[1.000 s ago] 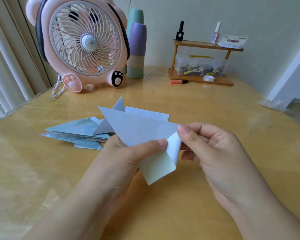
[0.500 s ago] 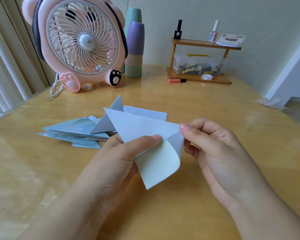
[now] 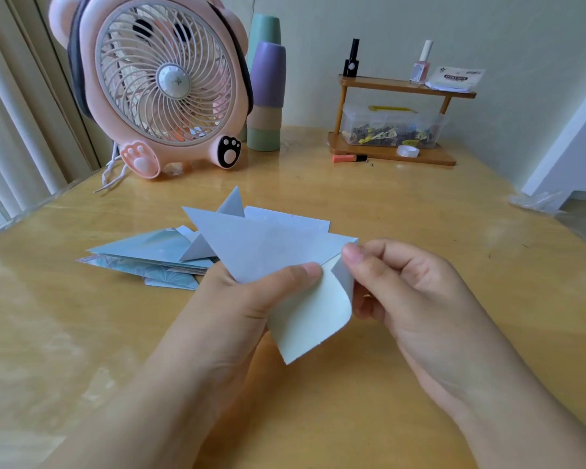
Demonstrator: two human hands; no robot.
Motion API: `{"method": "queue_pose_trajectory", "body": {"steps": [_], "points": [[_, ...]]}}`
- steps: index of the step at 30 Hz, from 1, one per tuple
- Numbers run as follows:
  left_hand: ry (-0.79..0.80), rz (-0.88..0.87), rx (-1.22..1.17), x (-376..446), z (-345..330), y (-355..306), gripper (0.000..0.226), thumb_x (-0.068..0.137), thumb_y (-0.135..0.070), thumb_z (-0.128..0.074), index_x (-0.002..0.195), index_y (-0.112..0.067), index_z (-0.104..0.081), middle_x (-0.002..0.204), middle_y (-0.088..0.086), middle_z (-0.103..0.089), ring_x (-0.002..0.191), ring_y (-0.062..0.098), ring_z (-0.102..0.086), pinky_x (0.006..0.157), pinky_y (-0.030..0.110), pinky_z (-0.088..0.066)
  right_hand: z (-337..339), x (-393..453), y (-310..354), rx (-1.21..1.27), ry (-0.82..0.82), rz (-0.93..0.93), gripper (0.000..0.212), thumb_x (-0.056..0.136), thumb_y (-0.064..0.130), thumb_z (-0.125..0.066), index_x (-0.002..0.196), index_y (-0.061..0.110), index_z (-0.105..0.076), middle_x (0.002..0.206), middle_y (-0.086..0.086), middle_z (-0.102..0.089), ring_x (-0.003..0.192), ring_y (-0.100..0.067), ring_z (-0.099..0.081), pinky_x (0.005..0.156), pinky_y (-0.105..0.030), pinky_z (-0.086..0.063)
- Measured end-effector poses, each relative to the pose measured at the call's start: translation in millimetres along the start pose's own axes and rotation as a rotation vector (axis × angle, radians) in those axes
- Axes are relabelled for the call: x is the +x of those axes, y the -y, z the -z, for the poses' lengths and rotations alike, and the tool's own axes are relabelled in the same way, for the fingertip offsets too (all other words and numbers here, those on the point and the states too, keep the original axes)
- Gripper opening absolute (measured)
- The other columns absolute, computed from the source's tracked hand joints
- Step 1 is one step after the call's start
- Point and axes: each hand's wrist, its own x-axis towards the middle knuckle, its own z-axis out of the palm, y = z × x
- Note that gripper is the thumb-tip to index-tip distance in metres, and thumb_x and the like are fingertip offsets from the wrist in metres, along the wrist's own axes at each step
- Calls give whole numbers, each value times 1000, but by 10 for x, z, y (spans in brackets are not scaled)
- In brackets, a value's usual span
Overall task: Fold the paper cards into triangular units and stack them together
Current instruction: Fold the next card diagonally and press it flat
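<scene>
1. Two bare hands are up close, holding one pale blue paper card (image 3: 268, 252) above the shiny yellow wooden table (image 3: 420, 333).
2. The left hand (image 3: 237, 316) pinches the card, with its thumb pressed flat on top. The other fingers are under the paper, so I cannot see them.
3. The right hand (image 3: 410, 286) has its fingers curled and pinches the card's right corner. From there a flap (image 3: 312, 319) curls down and shows its light cream side.
4. I think this is a folding step. The flap is bent over but not pressed flat yet.
5. Next, the flap should line up with the edge. Then a finger should rub the fold hard to make it sharp.
6. A bit farther back, a small pile of folded blue paper triangles (image 3: 149, 255) lies on the table, just left of the card. The new one should go there when it is done.
7. Far back stand a pink bear-shaped fan (image 3: 163, 82), stacked pastel plastic cups (image 3: 266, 96) and a little wooden shelf (image 3: 403, 88).
</scene>
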Motion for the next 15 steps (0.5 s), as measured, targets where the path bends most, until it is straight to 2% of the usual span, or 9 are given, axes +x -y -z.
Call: {"method": "queue_pose_trajectory", "body": {"steps": [3,5,9,12,15], "points": [[39,-3,5,-18,-1,-18,25,69,-17,-68,92,-17,-75,94,7,-74,81,18,-71,65,24,-56,-36,-30,53,16,83,-4,24,75,37,-72,60,20,-65,57,11,-61,52,-1,-51,54,-10,-40],[50,33,-12,-25,6,-22,28,70,-19,-67,97,-14,-74,98,8,-74,86,21,-71,72,29,-55,-39,-31,58,23,57,-9,23,69,35,-63,59,15,-62,53,9,-59,48,-1,-50,50,-9,-39],[57,55,-46,-28,-5,-28,28,70,-20,-66,97,-19,-74,101,5,-74,89,20,-71,76,31,-53,-36,-21,43,33,7,-18,26,70,32,-61,59,9,-58,50,5,-57,45,-2,-50,48,-9,-38],[50,57,-58,-22,-12,-24,29,69,-19,-66,96,-19,-74,100,5,-74,89,20,-71,77,31,-55,-47,-20,39,47,0,-13,25,71,31,-61,59,9,-57,50,5,-57,45,-2,-50,48,-9,-39],[45,51,-74,-14,-10,-16,31,68,-16,-67,98,-12,-74,100,6,-74,90,21,-71,78,31,-56,-53,-10,19,34,-8,2,27,72,34,-63,57,12,-57,51,3,-57,47,-3,-50,51,-11,-40]]}}
